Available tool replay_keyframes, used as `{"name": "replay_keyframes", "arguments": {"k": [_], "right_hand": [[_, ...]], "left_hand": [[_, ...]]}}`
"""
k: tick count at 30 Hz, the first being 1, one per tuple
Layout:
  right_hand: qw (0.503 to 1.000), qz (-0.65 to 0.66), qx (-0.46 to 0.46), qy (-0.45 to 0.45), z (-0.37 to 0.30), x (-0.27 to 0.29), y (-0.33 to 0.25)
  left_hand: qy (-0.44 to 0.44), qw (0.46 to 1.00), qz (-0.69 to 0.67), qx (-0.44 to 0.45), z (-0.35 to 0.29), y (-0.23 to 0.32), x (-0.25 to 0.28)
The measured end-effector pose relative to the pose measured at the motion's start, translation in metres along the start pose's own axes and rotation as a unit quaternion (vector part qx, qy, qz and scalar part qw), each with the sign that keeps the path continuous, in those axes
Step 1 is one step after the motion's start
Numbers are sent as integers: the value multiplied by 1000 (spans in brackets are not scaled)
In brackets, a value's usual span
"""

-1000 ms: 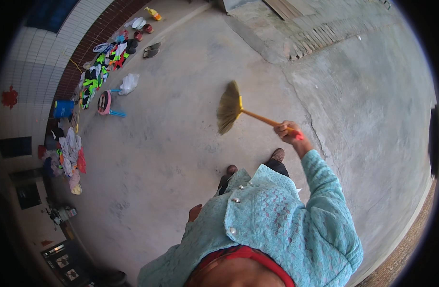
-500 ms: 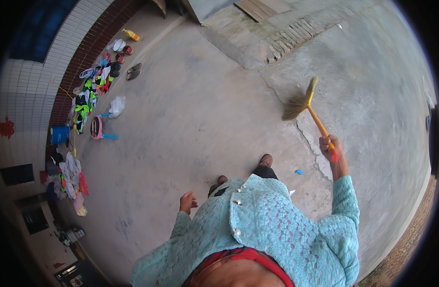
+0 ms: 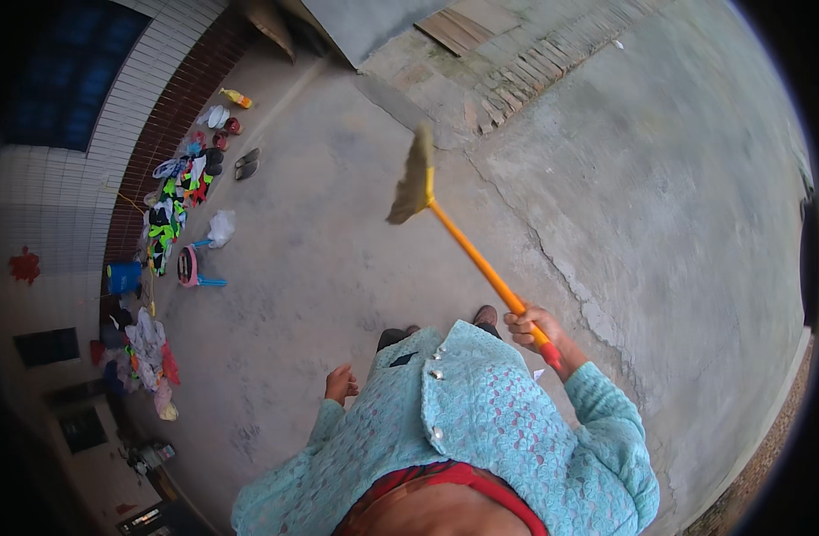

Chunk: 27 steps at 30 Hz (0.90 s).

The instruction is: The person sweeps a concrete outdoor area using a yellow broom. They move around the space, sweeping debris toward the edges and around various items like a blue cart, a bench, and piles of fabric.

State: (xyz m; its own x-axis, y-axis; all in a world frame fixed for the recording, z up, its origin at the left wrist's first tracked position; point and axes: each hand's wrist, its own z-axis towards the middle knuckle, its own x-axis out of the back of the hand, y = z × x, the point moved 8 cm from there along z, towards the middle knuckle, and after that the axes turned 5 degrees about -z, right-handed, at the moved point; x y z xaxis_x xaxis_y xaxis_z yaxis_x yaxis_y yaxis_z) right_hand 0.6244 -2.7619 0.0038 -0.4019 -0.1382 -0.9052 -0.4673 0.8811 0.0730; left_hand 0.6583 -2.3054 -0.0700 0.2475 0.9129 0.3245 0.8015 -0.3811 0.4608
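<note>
A broom (image 3: 475,254) with an orange handle, red grip end and straw-coloured bristles is in my right hand (image 3: 532,327), its fingers wrapped round the handle near the red end. The handle slants away to the left, and the bristle head is ahead of me over the concrete floor. Whether the bristles touch the floor I cannot tell. My left hand (image 3: 342,383) hangs by my left side with its fingers curled in and nothing visible in them. My shoes (image 3: 486,315) partly show beyond the hem of my light blue knitted cardigan (image 3: 481,402).
Along the tiled wall at left lie clothes piles (image 3: 167,210), a blue bucket (image 3: 124,278), a pink-and-blue stool (image 3: 189,267), a white plastic bag (image 3: 221,229), grey shoes (image 3: 247,164) and a yellow bottle (image 3: 236,97). Broken bricks (image 3: 526,71) edge the floor ahead. A crack (image 3: 539,241) crosses the concrete.
My right hand has swung the broom to the left, and its head now lies well left of the crack. My left hand stays at my side.
</note>
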Motion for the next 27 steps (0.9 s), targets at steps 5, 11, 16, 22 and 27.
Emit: {"name": "replay_keyframes", "arguments": {"k": [5, 11, 16, 22, 27], "right_hand": [[991, -94, -96, -27, 127, -26, 15], [990, 6, -135, 42, 225, 33, -24], [985, 147, -47, 73, 154, 3, -129], [980, 124, 99, 121, 53, 0, -269], [953, 120, 207, 184, 21, -19, -343]], "left_hand": [[59, 997, -41, 26, 0, -17, 15], [-38, 925, 303, -225, 133, -113, 8], [-111, 916, 317, -220, 194, -73, -60], [-70, 991, -95, 64, 188, 137, -78], [-12, 991, -133, 0, 196, 212, -73]]}}
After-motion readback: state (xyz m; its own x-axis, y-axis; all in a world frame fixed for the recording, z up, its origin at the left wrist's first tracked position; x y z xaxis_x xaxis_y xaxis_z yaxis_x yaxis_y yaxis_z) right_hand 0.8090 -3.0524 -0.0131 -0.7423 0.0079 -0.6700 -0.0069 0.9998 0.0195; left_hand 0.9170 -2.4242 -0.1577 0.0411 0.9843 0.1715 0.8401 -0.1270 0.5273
